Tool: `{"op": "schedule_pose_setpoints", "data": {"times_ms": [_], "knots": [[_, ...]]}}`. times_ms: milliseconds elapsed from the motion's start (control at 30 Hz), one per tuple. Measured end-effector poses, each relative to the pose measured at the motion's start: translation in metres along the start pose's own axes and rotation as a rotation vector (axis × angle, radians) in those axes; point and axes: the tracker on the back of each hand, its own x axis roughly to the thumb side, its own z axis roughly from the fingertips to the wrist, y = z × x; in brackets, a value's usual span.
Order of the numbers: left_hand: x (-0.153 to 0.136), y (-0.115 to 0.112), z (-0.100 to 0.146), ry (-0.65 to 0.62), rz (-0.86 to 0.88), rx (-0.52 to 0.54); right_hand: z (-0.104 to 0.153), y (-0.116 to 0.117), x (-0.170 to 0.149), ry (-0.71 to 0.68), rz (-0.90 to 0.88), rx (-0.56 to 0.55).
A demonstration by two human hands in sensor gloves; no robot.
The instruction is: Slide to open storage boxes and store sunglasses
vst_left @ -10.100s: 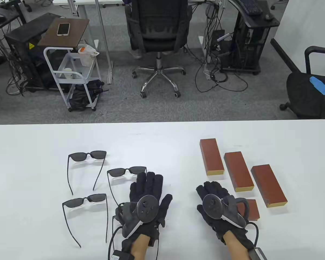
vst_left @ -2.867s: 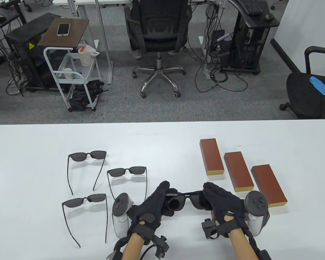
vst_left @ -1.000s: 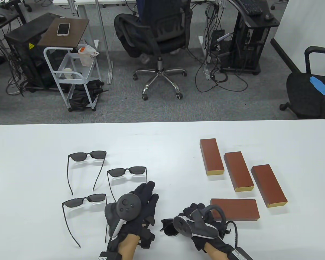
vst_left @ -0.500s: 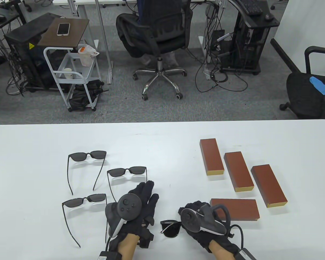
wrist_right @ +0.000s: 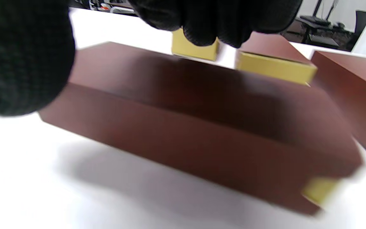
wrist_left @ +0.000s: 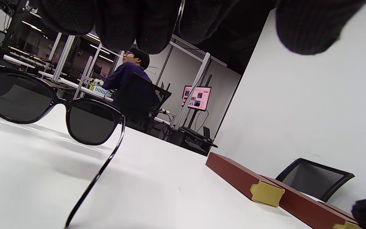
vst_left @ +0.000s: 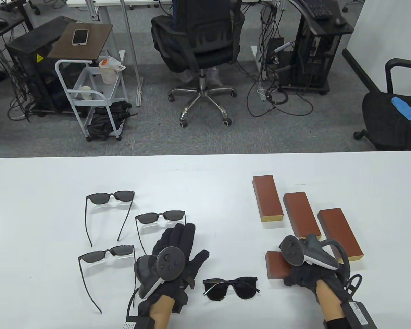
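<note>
Plenty of bare white table (vst_left: 212,178) mid-way between the two groups. Folded black plastic sunglasses (vst_left: 231,287) lie near the front edge. Right hand (vst_left: 303,274) grips the nearest reddish-brown rectangular storage box (vst_left: 276,265); left hand (vst_left: 178,255) rests flat, fingers spread, holding nothing.

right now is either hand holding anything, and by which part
The right hand grips the near box across its width, thumb on the near side. The left hand holds nothing.

Beyond the white table (vst_left: 205,178) we see a black office chair (vst_left: 200,37), a white cart (vst_left: 89,92), and a phone (vst_left: 80,36) on a brown side table (vst_left: 99,44).
</note>
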Motion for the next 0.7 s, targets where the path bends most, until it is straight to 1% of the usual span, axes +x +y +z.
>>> {"op": "schedule_pose_setpoints", "data": {"times_ms": [100,300,533,633,700], "knots": [[-0.002,-0.001,-0.001,0.004,0.001,-0.005,0.003,0.009,-0.015,0.025,0.031,0.010],[-0.005,-0.003,-0.001,0.006,-0.007,-0.019,0.001,0.021,-0.022,0.034,0.011,-0.010],[-0.005,-0.003,-0.001,-0.004,-0.001,-0.028,-0.001,0.022,-0.022,0.029,0.005,-0.031],[-0.005,-0.004,-0.001,-0.018,0.007,-0.031,0.000,0.022,-0.024,0.035,-0.050,-0.016],[-0.004,-0.003,0.000,-0.036,0.018,-0.025,0.002,0.018,-0.026,0.042,-0.067,-0.026]]}}
